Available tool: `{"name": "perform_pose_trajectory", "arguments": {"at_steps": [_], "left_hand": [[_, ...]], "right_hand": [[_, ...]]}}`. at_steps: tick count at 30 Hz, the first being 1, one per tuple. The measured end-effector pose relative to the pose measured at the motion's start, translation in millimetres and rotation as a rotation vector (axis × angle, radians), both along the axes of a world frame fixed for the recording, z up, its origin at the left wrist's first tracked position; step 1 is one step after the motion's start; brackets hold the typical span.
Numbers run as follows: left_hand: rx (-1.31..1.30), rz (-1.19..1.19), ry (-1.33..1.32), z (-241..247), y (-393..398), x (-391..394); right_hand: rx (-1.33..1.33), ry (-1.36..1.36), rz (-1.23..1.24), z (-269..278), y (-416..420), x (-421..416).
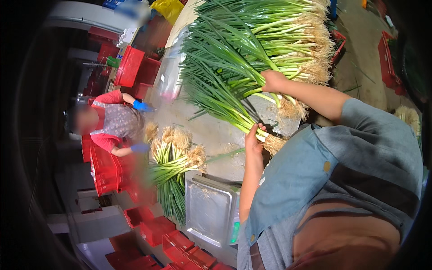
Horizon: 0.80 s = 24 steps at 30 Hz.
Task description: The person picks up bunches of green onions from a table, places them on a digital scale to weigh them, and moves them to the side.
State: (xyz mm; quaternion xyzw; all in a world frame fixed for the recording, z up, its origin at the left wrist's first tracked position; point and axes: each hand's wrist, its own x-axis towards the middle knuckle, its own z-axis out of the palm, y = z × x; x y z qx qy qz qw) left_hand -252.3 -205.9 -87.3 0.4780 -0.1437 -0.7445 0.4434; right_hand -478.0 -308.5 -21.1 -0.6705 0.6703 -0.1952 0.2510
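Observation:
My left hand (pixel 253 139) grips a bundle of green onions (pixel 233 116) by the white stems, just above its bushy roots. Above it in the picture, my right hand (pixel 272 81) is closed around several more green onion stalks (pixel 248 69), whose leaves lie over the big pile. That pile of green onions (pixel 287 44) covers the far right part of the metal worktable (pixel 219 141), roots all turned one way. Across from me, smaller bunches of green onions (pixel 172 152) lie crossed on the table. Some roots and stems below my right hand overlap, so which stalks they belong to is unclear.
A scale with a metal pan (pixel 209 209) and a lit green display (pixel 235 232) stands to my left. Opposite, a co-worker in blue gloves (pixel 143 106) stands at the table. Red plastic crates (pixel 130 65) are stacked behind; another red crate (pixel 388 64) stands on the floor.

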Motion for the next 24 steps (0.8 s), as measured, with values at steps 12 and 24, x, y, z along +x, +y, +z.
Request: {"name": "perform_pose_trajectory", "arguments": {"at_steps": [12, 24], "left_hand": [[-0.344, -0.266, -0.399, 24, 12, -37], [-0.608, -0.346, -1.32, 94, 48, -56]], "right_hand": [[0.558, -0.914, 0.181, -39, 50, 76], [0.656, -1.07, 0.145, -16, 44, 87]]}}
